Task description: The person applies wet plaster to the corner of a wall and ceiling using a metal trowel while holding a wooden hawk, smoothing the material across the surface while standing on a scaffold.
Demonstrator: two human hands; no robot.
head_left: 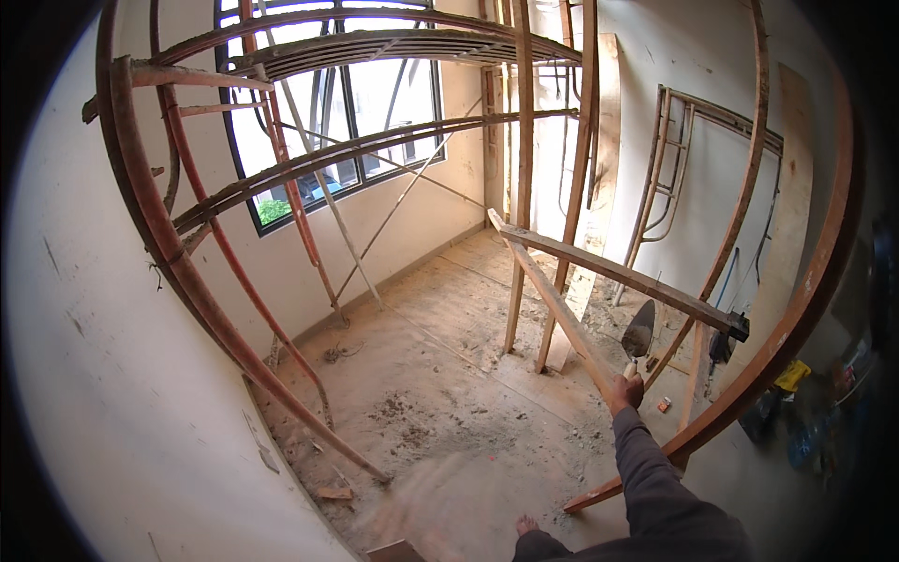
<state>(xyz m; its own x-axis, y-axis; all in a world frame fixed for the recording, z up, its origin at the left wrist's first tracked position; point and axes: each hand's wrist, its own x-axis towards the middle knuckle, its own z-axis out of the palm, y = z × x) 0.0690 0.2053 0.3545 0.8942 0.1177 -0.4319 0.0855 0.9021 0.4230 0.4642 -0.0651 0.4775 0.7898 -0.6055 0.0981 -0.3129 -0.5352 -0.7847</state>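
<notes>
My right hand (628, 391) is closed around the pale handle of a trowel (639, 330). The dark, pointed blade sticks up and away from me. My right arm, in a dark sleeve, reaches forward from the lower edge. Close by the hand runs a slanted wooden brace (567, 318), which meets a wooden beam (623, 270) at its far end. I cannot tell whether the hand touches the brace. My left hand does not show. Near the bottom edge is what looks like a bare foot (526, 525) below dark cloth.
Rusty scaffold frames (245, 352) stand at left, before a window (346, 103). Upright timbers (524, 187) rise behind the beam. Another metal frame (667, 173) leans on the right wall. Dirt and rubble (412, 426) litter the floor. A curved-looking timber (796, 347) crosses at right.
</notes>
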